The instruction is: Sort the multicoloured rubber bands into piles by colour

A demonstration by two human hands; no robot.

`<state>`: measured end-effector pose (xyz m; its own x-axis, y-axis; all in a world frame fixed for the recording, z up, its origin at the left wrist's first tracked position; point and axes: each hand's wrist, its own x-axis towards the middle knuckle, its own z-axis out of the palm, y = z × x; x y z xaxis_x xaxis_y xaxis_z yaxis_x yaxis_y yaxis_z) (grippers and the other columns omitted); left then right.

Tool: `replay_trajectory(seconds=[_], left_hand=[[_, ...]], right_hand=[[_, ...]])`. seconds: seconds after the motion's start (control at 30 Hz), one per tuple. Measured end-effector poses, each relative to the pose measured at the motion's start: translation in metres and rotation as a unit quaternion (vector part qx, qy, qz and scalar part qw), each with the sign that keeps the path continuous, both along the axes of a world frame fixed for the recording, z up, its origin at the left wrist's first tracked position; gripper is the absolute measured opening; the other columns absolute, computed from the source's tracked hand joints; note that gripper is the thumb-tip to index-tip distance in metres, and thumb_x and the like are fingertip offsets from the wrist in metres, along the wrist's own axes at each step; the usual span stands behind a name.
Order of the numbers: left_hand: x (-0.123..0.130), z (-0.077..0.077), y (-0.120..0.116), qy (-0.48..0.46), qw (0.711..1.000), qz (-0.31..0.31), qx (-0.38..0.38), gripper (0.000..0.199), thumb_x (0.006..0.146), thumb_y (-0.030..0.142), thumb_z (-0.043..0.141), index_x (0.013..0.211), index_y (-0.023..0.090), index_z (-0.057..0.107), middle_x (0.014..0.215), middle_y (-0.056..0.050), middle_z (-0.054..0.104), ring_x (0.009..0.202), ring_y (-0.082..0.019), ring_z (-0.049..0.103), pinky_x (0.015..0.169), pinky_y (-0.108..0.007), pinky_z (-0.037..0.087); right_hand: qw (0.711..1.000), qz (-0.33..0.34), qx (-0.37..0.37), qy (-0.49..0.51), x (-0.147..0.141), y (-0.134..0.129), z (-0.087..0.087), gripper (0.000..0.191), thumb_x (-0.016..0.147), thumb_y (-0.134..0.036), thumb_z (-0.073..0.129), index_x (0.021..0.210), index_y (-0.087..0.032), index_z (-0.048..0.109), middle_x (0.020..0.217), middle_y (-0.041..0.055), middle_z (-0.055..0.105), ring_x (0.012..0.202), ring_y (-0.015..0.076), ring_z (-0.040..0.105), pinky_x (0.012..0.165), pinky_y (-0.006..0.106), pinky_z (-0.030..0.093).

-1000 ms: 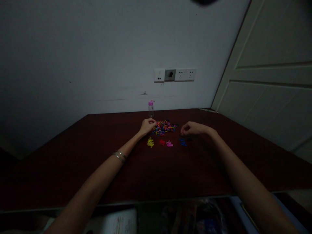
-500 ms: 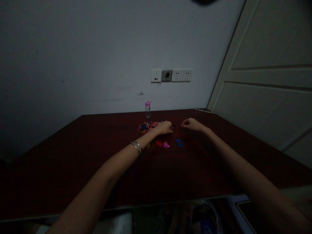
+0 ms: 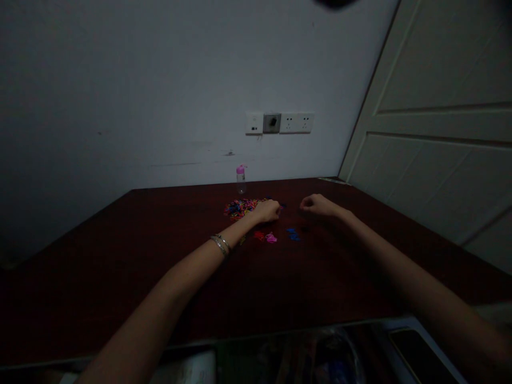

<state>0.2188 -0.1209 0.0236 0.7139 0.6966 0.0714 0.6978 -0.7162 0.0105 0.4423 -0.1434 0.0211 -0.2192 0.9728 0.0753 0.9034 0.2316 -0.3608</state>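
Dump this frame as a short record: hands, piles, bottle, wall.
left hand: at the mixed pile's right side; hold hidden
right hand: right of the pile, apart from it; too dark to tell what it holds
mixed pile: small multicoloured pieces
sorted piles, left to right: yellow (mostly hidden), red, pink, blue
bottle: upright, clear, pink cap, behind mixed pile
wall: sockets

Your left hand (image 3: 270,210) hides part of the mixed-colour pile's (image 3: 239,208) right side, your right hand (image 3: 316,205) curls beyond that side, and a red bunch (image 3: 259,236), pink bunch (image 3: 271,238) and blue bunch (image 3: 293,234) lie nearer you than the pile.
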Motion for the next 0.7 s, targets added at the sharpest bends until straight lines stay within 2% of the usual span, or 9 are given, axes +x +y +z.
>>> replay_trajectory(seconds=[0.2,0.4,0.57,0.7], left_hand=[[0.001,-0.006,0.004,-0.012,1.0,0.0,0.001,0.02,0.069,0.02,0.049,0.08,0.018,0.066,0.084,-0.009,0.066,0.079,-0.02,0.061,0.068,-0.025,0.044],[0.0,-0.008,0.008,-0.069,0.998,-0.01,-0.008,0.018,0.067,0.017,0.051,0.075,0.016,0.068,0.074,-0.008,0.066,0.069,-0.017,0.06,0.064,-0.024,0.042],[-0.004,0.001,0.005,-0.167,0.977,-0.077,-0.106,0.018,0.067,0.015,0.054,0.075,0.013,0.07,0.069,-0.004,0.065,0.061,-0.011,0.055,0.058,-0.02,0.038],[-0.006,0.003,-0.004,-0.206,0.953,-0.126,-0.185,0.018,0.066,0.015,0.055,0.076,0.01,0.07,0.064,-0.002,0.062,0.057,-0.009,0.05,0.054,-0.019,0.036]], right_hand=[[1.0,0.001,0.0,-0.007,0.001,-0.004,-0.002,0.021,0.072,-0.025,0.052,0.081,-0.013,0.067,0.079,0.0065,0.068,0.072,0.0173,0.061,0.064,0.023,0.043],[1.0,-0.002,-0.014,0.002,0.006,-0.006,-0.004,0.022,0.072,-0.027,0.05,0.079,-0.014,0.067,0.077,0.0056,0.068,0.071,0.0172,0.061,0.063,0.023,0.044],[1.0,0.0,-0.005,0.006,0.009,-0.014,-0.001,0.024,0.072,-0.028,0.05,0.082,-0.013,0.067,0.079,0.0057,0.068,0.073,0.0179,0.06,0.064,0.024,0.044],[1.0,-0.001,-0.015,0.005,0.01,-0.018,-0.001,0.026,0.073,-0.029,0.049,0.082,-0.013,0.067,0.078,0.0052,0.068,0.072,0.0176,0.06,0.064,0.025,0.044]])
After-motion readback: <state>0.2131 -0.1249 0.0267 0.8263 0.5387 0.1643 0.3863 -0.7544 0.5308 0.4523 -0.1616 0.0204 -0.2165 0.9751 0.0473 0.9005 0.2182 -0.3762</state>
